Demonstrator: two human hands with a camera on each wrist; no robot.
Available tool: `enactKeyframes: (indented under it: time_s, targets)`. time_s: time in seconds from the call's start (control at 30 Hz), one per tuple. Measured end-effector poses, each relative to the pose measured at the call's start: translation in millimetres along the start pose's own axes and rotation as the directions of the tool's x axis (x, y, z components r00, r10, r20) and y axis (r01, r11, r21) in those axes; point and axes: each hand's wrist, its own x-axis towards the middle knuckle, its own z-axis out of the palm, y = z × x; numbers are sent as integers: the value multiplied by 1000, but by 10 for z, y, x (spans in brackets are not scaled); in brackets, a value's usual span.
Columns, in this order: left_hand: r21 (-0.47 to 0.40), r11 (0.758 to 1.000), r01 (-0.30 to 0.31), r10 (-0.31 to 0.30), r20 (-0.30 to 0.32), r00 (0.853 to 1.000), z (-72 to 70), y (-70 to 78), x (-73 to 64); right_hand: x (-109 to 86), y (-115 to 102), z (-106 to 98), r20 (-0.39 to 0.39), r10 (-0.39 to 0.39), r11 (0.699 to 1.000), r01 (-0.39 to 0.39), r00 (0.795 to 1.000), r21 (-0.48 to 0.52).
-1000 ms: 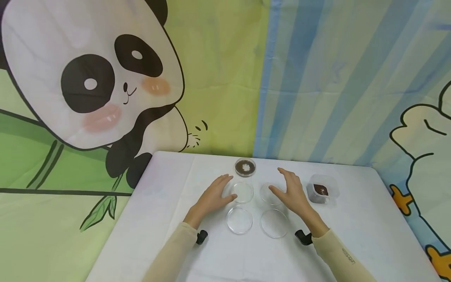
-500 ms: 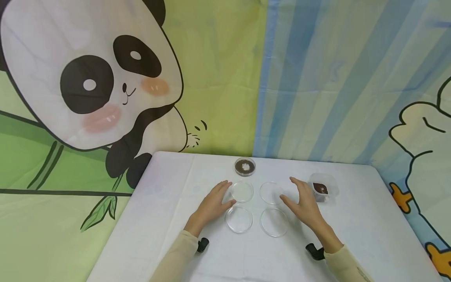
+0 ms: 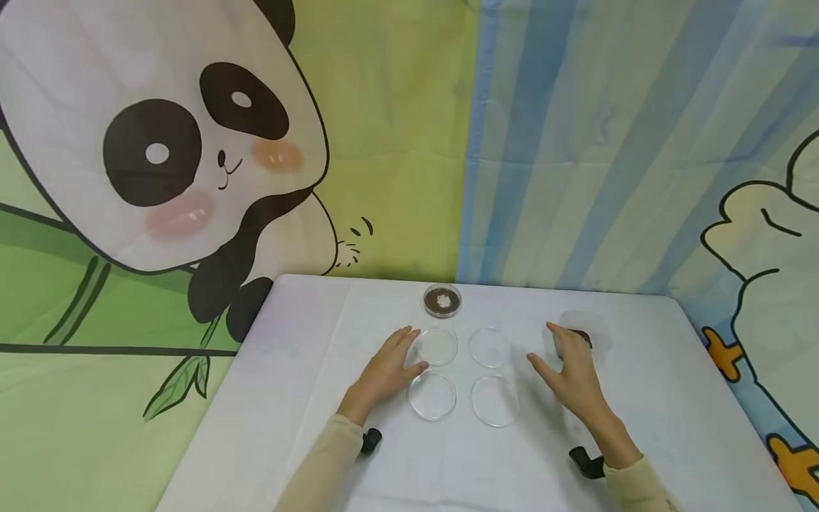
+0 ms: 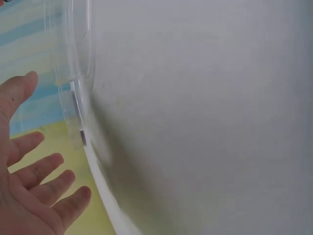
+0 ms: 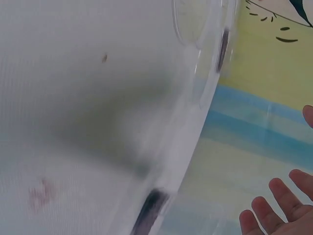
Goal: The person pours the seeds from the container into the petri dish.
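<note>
Narrow lane btw L dishes [image 3: 437,346] & R dishes [image 3: 490,348]; wider one R of those, up to R hand [image 3: 576,377]. Just beyond R hand: tub [image 3: 596,337] in way. Filled dish [image 3: 442,301] behind L dishes. Tabletop [image 3: 288,370] L of L hand [image 3: 382,373]: ample rm.

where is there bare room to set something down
Bare table: left of the left hand, right of the plastic container, and between the sleeves. Crowded: among the four clear dishes, and where the right hand partly hides the container.

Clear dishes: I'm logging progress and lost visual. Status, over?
Left hand beside clear dishes, contact unclear. Right hand partly hiding dark-topped tub. Four dishes, two by two on table. Neither hand gripping.
</note>
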Motion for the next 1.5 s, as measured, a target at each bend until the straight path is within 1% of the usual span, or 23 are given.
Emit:
enactKeyframes:
  time_s: [0.13, 0.23, 0.3, 0.43, 0.47, 0.53, 0.6, 0.7, 0.8, 0.87, 0.93, 1.13, 1.33, 1.5]
  targets:
    - [41, 999, 3, -4, 16, 1000, -37, 16, 30, 17, 88, -101, -60, -25, 999, 23, 998, -32]
    - [74, 997, -3, 1, 28, 1000, -74, 22, 64, 17, 159, -189, -94, -9, 998, 3, 995, -61]
    - [99, 995, 2, -7, 48, 999, -95, 19, 88, 13, 206, -245, -115, 9, 997, -18, 993, -79]
    - [144, 989, 21, -35, 99, 994, -113, -11, 143, 0, 306, -331, -154, 67, 992, -83, 986, -99]
    - [153, 988, 23, -40, 110, 993, -115, -19, 157, -3, 331, -347, -160, 90, 989, -107, 983, -102]
    - [164, 986, 29, -51, 130, 990, -117, -35, 181, -11, 378, -369, -159, 161, 978, -179, 974, -109]
    - [176, 984, 41, -69, 155, 986, -121, -46, 200, -14, 420, -385, -148, 249, 957, -267, 957, -114]
    - [178, 982, 57, -90, 184, 979, -124, -53, 216, -13, 464, -396, -112, 381, 910, -394, 918, -132]
    - [183, 981, 68, -105, 200, 974, -121, -56, 222, -13, 509, -384, -71, 467, 871, -472, 882, -137]
    - [181, 981, 72, -108, 202, 973, -119, -55, 224, -19, 541, -363, -45, 499, 854, -500, 865, -142]
    - [182, 981, 73, -110, 204, 973, -120, -48, 227, -28, 575, -338, -29, 515, 846, -514, 857, -144]
    - [195, 978, 73, -114, 206, 972, -97, -44, 253, -40, 650, -278, -25, 514, 850, -513, 857, -121]
    - [200, 977, 78, -118, 193, 974, -62, -55, 277, -29, 643, -279, -5, 560, 823, -557, 829, -110]
    - [194, 977, 87, -123, 183, 975, -80, -23, 281, -18, 654, -280, -10, 572, 816, -571, 820, -87]
